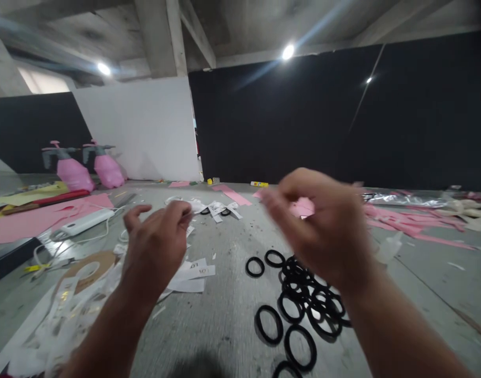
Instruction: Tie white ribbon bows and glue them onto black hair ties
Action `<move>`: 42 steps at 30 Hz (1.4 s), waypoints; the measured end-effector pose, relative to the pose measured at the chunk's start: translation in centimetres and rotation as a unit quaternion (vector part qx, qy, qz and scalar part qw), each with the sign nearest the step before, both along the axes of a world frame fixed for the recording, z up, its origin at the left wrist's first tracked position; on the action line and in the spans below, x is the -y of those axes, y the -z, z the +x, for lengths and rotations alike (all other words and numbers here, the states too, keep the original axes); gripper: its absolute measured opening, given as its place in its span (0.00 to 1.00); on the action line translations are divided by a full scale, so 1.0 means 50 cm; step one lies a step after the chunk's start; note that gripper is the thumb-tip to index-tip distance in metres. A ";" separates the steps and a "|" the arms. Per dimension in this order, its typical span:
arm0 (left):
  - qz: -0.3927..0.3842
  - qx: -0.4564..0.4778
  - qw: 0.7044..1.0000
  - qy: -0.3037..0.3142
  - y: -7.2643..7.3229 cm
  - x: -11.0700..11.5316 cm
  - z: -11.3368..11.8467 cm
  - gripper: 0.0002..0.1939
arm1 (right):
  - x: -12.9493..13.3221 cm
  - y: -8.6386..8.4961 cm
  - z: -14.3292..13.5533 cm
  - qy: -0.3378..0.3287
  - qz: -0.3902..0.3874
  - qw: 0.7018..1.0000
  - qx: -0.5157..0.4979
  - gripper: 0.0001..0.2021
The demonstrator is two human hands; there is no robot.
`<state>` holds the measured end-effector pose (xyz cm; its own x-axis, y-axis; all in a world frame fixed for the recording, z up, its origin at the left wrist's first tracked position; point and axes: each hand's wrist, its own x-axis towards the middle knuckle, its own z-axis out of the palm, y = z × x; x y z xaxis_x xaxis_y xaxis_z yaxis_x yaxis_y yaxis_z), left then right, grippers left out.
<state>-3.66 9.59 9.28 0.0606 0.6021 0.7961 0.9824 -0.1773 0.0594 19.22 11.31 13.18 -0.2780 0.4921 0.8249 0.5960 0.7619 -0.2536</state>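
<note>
My left hand (156, 241) is raised over the left part of the table, thumb and index finger pressed together. White material lies just behind its fingertips, and I cannot make out whether any is pinched. My right hand (323, 226), smeared by motion, hovers above a pile of black rings (297, 289) that look like elastic hair ties. Its fingers curl in a pinch, and whatever they hold is too blurred to name. White paper strips (195, 273) with printed figures lie right of my left wrist. Farther back, more white strips (220, 210) lie with black rings.
Two pink spray bottles (108, 170) stand at the back left. Nearby are pink sheets (12, 223), a white power strip (86, 223) with cables, and a cardboard ring (101, 265) beside clear plastic. A yellow tube (259, 184) and pink scraps (409, 218) lie toward the black partition (288, 121).
</note>
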 end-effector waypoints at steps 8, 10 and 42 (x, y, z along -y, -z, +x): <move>-0.195 0.113 0.959 0.173 -0.012 0.004 0.063 0.12 | -0.044 0.036 -0.032 -0.095 -0.079 0.965 0.232 0.09; -0.249 0.164 0.937 0.184 -0.008 0.009 0.059 0.12 | -0.056 0.034 -0.022 -0.100 -0.110 0.958 0.247 0.11; -0.355 0.558 0.716 0.222 0.058 0.053 0.012 0.15 | -0.047 0.067 -0.043 -0.233 -0.238 0.922 0.196 0.03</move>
